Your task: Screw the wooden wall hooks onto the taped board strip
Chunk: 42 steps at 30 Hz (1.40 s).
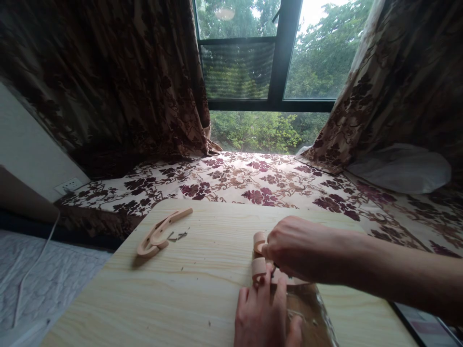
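The left hand [265, 311], fingers spread, touches the curved wood [259, 266], seemingly steadying it for the tightly curled right hand [289, 248], whose contents are hidden.

Table [144, 299]: pale wood grain | far left: curved wooden pieces [167, 224] | just beside: small metal screws [182, 235] | near side, right of middle: brown piece [307, 306] (glossy-edged, partly hidden) | scattered: dark specks [209, 323]

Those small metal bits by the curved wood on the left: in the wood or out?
Out: the metal bits lie loose on the tabletop, beside the curved wood.
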Motion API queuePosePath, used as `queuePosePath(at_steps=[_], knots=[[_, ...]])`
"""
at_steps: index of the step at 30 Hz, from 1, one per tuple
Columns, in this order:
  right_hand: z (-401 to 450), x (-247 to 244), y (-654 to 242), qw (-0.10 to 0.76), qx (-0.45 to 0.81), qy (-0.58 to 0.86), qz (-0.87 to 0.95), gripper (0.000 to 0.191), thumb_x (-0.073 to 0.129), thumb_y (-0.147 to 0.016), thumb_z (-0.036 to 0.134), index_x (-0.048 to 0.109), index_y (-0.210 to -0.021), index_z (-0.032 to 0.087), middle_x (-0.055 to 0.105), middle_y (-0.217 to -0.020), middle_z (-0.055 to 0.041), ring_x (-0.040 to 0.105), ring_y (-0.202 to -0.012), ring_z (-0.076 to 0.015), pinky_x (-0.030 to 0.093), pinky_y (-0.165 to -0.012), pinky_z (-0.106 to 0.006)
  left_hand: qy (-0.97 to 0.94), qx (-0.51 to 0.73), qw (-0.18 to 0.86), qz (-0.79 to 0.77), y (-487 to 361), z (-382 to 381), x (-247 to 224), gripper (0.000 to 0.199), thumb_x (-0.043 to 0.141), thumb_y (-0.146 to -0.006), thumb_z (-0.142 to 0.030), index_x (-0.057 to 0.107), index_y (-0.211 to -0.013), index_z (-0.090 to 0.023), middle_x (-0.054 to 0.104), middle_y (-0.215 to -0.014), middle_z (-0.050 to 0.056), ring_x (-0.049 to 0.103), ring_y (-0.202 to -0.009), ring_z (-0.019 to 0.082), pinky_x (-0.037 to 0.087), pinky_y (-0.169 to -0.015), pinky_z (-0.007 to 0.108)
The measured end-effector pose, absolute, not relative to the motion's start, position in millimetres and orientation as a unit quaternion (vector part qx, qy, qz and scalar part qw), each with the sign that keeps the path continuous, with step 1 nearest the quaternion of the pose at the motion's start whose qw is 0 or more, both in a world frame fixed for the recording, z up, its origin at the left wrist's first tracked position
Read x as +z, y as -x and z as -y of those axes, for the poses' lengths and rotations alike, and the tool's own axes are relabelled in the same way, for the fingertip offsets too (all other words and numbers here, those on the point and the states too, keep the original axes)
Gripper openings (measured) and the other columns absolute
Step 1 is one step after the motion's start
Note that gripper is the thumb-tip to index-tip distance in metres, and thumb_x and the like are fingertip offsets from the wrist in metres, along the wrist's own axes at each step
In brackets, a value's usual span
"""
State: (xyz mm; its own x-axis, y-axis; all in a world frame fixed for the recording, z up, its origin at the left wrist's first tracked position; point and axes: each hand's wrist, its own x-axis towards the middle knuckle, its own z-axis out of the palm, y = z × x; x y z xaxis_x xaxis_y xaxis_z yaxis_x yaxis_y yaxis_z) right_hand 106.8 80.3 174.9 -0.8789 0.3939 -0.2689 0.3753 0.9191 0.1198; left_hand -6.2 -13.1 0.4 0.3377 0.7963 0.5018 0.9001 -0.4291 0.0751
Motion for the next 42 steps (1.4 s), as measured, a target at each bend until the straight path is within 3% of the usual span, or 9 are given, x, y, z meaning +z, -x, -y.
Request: queuePosePath(at_steps=[3, 6, 13, 21, 27, 35, 42], knots=[[-80.3, 177.5, -109.3, 0.143, 0.027, -0.21, -0.967, 0.013, 0.054, -0.075, 0.009, 0.064, -0.082, 0.011, 0.062, -0.058, -0.0041, 0.047, -0.047, -0.0122, 0.022, -0.043, -0.028, 0.808, -0.243, 0.114, 0.525, 5.5, 10.9, 0.5, 0.055, 0.052, -0.08, -0.055, 0.047, -0.125, -0.024, 0.058, -0.123, 0.011, 0.06, -0.101, 0.022, 0.053, -0.071, 0.033], [-80.6, 181.3, -111.3, 0.133, 0.009, -0.231, -0.964, 0.012, 0.056, -0.075, 0.013, 0.065, -0.083, 0.013, 0.064, -0.063, -0.0051, 0.052, -0.052, -0.0139, 0.023, -0.045, -0.028, 0.802, -0.259, 0.12, 0.525, 5.6, 10.9, -0.5, 0.05, 0.048, -0.083, -0.051, 0.049, -0.124, -0.023, 0.059, -0.122, 0.01, 0.061, -0.098, 0.02, 0.052, -0.071, 0.031], [-81.7, 183.6, -114.7, 0.128, 0.005, -0.229, -0.965, 0.016, 0.049, -0.087, 0.019, 0.064, -0.082, 0.016, 0.063, -0.065, -0.0041, 0.05, -0.054, -0.0129, 0.024, -0.047, -0.029, 0.795, -0.261, 0.147, 0.527, 6.7, 13.3, -6.2, 0.055, 0.04, -0.087, -0.051, 0.044, -0.13, -0.018, 0.058, -0.125, 0.008, 0.06, -0.104, 0.018, 0.054, -0.072, 0.031], [-79.7, 184.2, -114.2, 0.12, -0.003, -0.232, -0.965, 0.015, 0.047, -0.083, 0.013, 0.061, -0.078, 0.016, 0.059, -0.061, -0.0012, 0.044, -0.05, -0.0111, 0.022, -0.046, -0.028, 0.796, -0.255, 0.159, 0.525, 6.7, 13.1, -7.8, 0.056, 0.043, -0.085, -0.05, 0.044, -0.13, -0.017, 0.054, -0.13, 0.007, 0.059, -0.106, 0.019, 0.055, -0.073, 0.031], [-74.6, 188.9, -111.5, 0.154, -0.024, -0.261, -0.952, 0.017, 0.054, -0.069, 0.006, 0.063, -0.081, 0.015, 0.063, -0.068, -0.004, 0.05, -0.055, -0.0128, 0.024, -0.046, -0.028, 0.796, -0.249, 0.165, 0.527, 5.5, 14.0, -7.4, 0.055, 0.038, -0.088, -0.049, 0.042, -0.132, -0.017, 0.052, -0.132, 0.007, 0.058, -0.109, 0.019, 0.054, -0.074, 0.031], [-74.7, 188.4, -109.9, 0.145, -0.054, -0.224, -0.962, 0.013, 0.051, -0.079, 0.006, 0.062, -0.083, 0.012, 0.065, -0.077, -0.0075, 0.054, -0.064, -0.0143, 0.033, -0.054, -0.027, 0.794, -0.244, 0.145, 0.538, 5.6, 14.9, -4.9, 0.056, 0.04, -0.087, -0.052, 0.042, -0.132, -0.018, 0.052, -0.132, 0.004, 0.06, -0.104, 0.017, 0.055, -0.075, 0.032], [-73.6, 188.4, -104.0, 0.17, -0.029, -0.269, -0.948, 0.014, 0.051, -0.079, 0.009, 0.064, -0.084, 0.012, 0.065, -0.073, -0.0068, 0.049, -0.055, -0.0133, 0.028, -0.047, -0.028, 0.804, -0.238, 0.13, 0.529, 7.5, 13.5, -2.6, 0.055, 0.044, -0.085, -0.048, 0.042, -0.132, -0.018, 0.05, -0.135, 0.006, 0.059, -0.107, 0.019, 0.055, -0.077, 0.032]])
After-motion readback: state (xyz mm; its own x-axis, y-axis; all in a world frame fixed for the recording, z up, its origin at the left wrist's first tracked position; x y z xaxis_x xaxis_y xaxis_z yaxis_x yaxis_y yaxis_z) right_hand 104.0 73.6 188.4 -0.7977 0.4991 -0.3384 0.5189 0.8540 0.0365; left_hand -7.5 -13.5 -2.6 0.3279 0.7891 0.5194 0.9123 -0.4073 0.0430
